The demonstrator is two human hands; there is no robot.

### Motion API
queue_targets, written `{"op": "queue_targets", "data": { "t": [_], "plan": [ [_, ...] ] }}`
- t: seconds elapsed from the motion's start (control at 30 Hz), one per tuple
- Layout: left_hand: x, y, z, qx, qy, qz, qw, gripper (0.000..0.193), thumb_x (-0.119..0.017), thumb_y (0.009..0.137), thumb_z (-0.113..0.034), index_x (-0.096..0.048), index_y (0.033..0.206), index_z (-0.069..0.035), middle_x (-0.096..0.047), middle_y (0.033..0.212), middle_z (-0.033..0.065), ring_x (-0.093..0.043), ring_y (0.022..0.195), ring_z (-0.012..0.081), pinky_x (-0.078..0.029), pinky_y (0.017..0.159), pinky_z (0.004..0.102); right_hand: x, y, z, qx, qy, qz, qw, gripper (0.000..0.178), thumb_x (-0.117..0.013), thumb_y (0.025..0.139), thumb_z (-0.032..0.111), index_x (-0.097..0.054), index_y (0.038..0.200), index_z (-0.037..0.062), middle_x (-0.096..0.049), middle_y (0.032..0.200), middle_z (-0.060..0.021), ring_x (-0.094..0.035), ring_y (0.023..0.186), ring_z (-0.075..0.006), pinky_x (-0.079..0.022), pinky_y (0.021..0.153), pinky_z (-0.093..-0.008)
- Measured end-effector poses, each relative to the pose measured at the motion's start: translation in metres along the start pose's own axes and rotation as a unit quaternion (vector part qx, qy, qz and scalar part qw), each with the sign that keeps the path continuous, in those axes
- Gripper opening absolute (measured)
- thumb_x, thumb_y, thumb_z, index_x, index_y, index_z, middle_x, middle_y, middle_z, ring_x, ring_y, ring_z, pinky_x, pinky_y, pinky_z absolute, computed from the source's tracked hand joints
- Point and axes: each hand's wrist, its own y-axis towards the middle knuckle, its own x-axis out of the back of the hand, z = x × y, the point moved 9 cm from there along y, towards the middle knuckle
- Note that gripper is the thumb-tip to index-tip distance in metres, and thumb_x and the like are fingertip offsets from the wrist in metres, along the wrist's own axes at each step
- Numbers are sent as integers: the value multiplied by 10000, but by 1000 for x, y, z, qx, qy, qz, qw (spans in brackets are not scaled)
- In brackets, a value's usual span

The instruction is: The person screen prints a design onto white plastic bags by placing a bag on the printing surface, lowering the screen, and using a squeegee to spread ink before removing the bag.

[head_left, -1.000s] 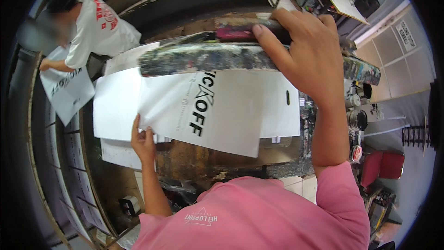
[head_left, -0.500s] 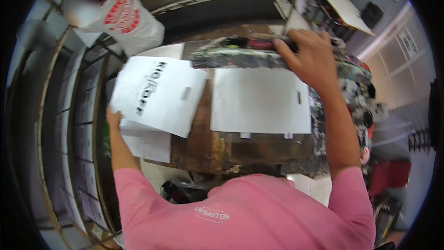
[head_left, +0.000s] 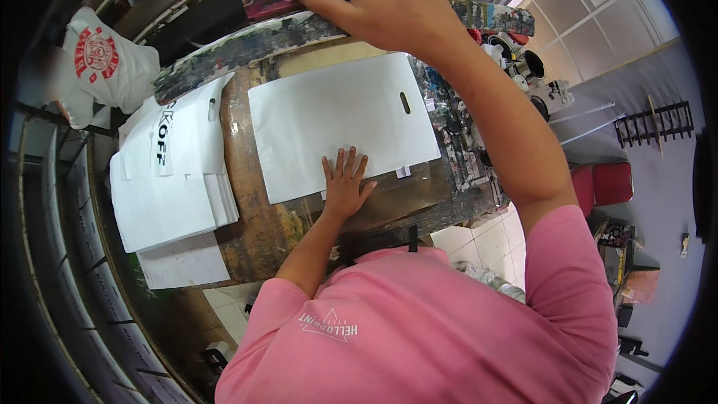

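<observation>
A blank white bag (head_left: 329, 123) with a die-cut handle slot lies flat on the worn wooden table. My left hand (head_left: 345, 185) rests on its near edge, fingers spread and holding nothing. At the far side, my right hand (head_left: 381, 0) is closed on a paint-stained frame (head_left: 224, 56), which looks like a printing screen seen edge-on and tilted up; the fingertips are hidden behind it. Left of the blank bag is a stack of white bags (head_left: 168, 202), the upper one bearing black lettering and its own handle slot.
Shelving racks (head_left: 82, 254) run along the left. A filled white sack (head_left: 112, 60) with a red print stands at the far left. Several ink cans (head_left: 529, 66) crowd beyond the table's right end. A red chair (head_left: 612, 183) stands farther right.
My left hand has let go of the printed bag, which now lies on the left stack, and moved right onto the blank bag. My right hand stays on the frame. The view has shifted.
</observation>
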Motion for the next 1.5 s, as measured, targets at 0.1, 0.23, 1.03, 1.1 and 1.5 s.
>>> {"op": "queue_targets", "data": {
  "t": [0.1,0.23,1.03,1.1,1.5],
  "plan": [
    [-14,2,-4,-1,9,27,1000,695,-522,1049,-542,-441,1614,-144,-287,1718,182,-206,1595,444,-77,1245,740,0,1,-4,-9,-10,-42,999,559,-507,1014,502,-693,880,-7,-731,883,-226,-699,931,-371,-434,959,-506],
    [-17,3,-3,-7,13,42,999,688,-520,1055,-522,-423,1621,-145,-286,1719,180,-202,1596,442,-86,1246,735,-5,7,-8,17,-1,-56,998,565,-490,1020,491,-701,884,-14,-736,882,-218,-707,922,-354,-428,989,-501],
    [150,35,-6,37,-182,-192,964,750,-829,892,-402,-552,1489,-43,-475,1582,215,-480,1420,441,-376,1174,595,-9,-12,1,70,-80,-160,981,509,-600,1005,537,-752,951,54,-751,871,-142,-716,866,-335,-473,858,-497],
    [286,39,-39,-82,-47,-344,934,831,-934,777,-444,-610,1426,-38,-587,1454,198,-611,1261,396,-506,1029,560,-15,-16,-5,48,-65,-136,987,500,-594,1010,522,-735,909,53,-747,843,-134,-718,843,-332,-492,806,-489],
    [394,132,-45,-16,140,-186,972,723,-930,670,-458,-620,1174,-43,-602,1027,123,-591,999,360,-474,880,472,12,-102,3,136,113,-367,913,294,-690,842,139,-690,1125,63,-657,1039,-120,-638,962,-329,-466,899,-470]
  ]
}}
